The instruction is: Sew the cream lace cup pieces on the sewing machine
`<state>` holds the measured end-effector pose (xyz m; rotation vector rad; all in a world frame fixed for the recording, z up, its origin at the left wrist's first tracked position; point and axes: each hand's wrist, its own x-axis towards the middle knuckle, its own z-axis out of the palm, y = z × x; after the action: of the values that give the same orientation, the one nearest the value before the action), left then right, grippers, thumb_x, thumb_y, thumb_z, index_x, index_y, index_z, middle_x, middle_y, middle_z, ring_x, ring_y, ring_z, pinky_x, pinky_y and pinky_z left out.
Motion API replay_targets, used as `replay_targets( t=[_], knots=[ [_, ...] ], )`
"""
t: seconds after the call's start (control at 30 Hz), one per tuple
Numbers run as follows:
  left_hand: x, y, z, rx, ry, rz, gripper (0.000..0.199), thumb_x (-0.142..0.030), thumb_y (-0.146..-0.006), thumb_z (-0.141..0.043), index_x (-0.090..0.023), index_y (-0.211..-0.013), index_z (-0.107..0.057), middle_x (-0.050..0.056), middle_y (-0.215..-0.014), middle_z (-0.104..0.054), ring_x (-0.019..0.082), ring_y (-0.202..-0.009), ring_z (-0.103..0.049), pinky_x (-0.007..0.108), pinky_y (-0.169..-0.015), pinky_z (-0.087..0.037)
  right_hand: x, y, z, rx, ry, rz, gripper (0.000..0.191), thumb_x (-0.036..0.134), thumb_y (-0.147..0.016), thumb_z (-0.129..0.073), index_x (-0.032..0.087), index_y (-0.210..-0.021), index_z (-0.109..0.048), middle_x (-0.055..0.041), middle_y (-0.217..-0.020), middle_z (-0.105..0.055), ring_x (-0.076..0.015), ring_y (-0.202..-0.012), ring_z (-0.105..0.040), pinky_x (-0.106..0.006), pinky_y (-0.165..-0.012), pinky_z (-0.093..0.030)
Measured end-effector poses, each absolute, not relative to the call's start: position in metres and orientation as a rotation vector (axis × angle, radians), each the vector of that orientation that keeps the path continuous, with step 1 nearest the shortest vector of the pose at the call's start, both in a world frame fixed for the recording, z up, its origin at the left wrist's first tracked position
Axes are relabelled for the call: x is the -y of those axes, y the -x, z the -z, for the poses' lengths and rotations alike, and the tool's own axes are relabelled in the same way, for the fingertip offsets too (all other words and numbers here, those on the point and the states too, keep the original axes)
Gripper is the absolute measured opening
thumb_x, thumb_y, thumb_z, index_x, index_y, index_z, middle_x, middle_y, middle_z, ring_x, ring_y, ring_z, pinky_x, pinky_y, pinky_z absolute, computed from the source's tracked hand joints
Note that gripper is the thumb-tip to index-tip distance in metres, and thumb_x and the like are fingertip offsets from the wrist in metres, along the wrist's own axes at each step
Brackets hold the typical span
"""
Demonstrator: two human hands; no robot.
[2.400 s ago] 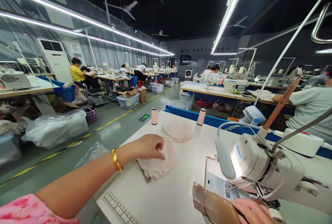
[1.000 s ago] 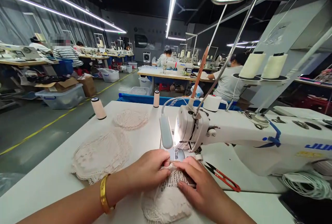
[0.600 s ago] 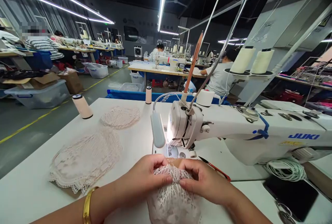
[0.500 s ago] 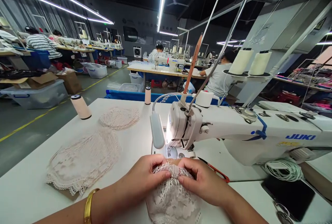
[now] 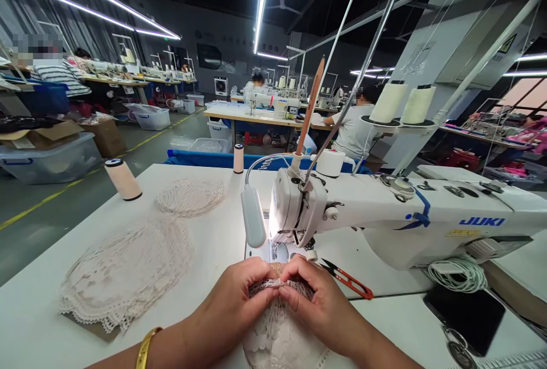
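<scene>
Pinching lace piece [image 5: 280,337] narrowly w/ L hand [image 5: 235,306] & R hand [image 5: 322,303], near its upper edge. Held over white tabletop [image 5: 213,244], just in front of sewing machine [image 5: 354,204]. On surface, can see lace stacks [image 5: 128,272] & thread cones [image 5: 123,179] to L, red-handled snips [image 5: 359,287] & flat black item [image 5: 465,312] to R. Beyond, can spot machine tables [image 5: 239,113], co-workers [image 5: 352,132] & long strip lights [image 5: 262,4], before dark rear wall [image 5: 239,53].

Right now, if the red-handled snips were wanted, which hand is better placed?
Likely the right hand: the snips lie just beside it, while the left hand is farther off. Both pinch the lace piece, though.
</scene>
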<state>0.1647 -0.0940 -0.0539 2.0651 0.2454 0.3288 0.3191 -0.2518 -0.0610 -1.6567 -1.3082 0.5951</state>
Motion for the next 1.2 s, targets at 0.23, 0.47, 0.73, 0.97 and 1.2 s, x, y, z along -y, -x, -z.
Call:
replay_targets(
  t=[0.23, 0.47, 0.73, 0.97, 1.2],
  knots=[
    [0.096, -0.164, 0.051, -0.199, -2.047, -0.44, 0.018, -0.033, -0.102, -0.064, -0.027, -0.097, -0.079, 0.001, -0.095, -0.074, 0.02, -0.088, -0.066, 0.031, -0.081, -0.049, 0.253, -0.321, 0.067, 1.387, 1.69, -0.451, 0.021, 0.042, -0.106, -0.057, 0.025, -0.093, -0.059, -0.0011, -0.096, -0.069, -0.022, -0.095, -0.063, -0.033, -0.083, -0.044],
    [0.095, -0.165, 0.055, -0.217, -2.019, -0.435, 0.023, -0.032, -0.1, -0.061, -0.026, -0.091, -0.081, 0.002, -0.09, -0.072, 0.02, -0.086, -0.065, 0.031, -0.08, -0.049, 0.254, -0.319, 0.067, 1.425, 1.638, -0.384, 0.009, 0.034, -0.106, -0.058, 0.026, -0.107, -0.063, -0.0007, -0.103, -0.07, -0.0208, -0.096, -0.065, -0.033, -0.085, -0.047],
    [0.095, -0.165, 0.056, -0.235, -1.996, -0.404, 0.024, -0.035, -0.1, -0.062, -0.026, -0.092, -0.084, 0.002, -0.089, -0.072, 0.021, -0.088, -0.066, 0.033, -0.083, -0.048, 0.255, -0.319, 0.065, 1.389, 1.635, -0.472, 0.013, 0.037, -0.106, -0.058, 0.026, -0.098, -0.061, -0.0013, -0.101, -0.069, -0.0218, -0.097, -0.063, -0.033, -0.083, -0.044],
    [0.099, -0.164, 0.05, -0.239, -2.107, -0.443, 0.023, -0.033, -0.098, -0.06, -0.022, -0.081, -0.071, 0.001, -0.084, -0.068, 0.019, -0.08, -0.061, 0.031, -0.074, -0.045, 0.255, -0.319, 0.061, 1.382, 1.669, -0.488, 0.022, 0.042, -0.106, -0.056, 0.025, -0.092, -0.057, -0.0015, -0.093, -0.064, -0.0206, -0.088, -0.056, -0.032, -0.078, -0.04],
    [0.118, -0.14, 0.006, -0.212, -1.916, 0.045, 0.015, -0.036, -0.099, -0.061, -0.023, -0.093, -0.067, -0.001, -0.087, -0.069, 0.018, -0.079, -0.062, 0.027, -0.067, -0.048, 0.277, -0.305, 0.02, 1.131, 1.483, -1.176, 0.046, 0.068, -0.095, -0.069, 0.024, -0.09, -0.055, 0.0052, -0.073, -0.044, -0.0146, -0.067, -0.04, -0.026, -0.059, -0.03]
  ],
)
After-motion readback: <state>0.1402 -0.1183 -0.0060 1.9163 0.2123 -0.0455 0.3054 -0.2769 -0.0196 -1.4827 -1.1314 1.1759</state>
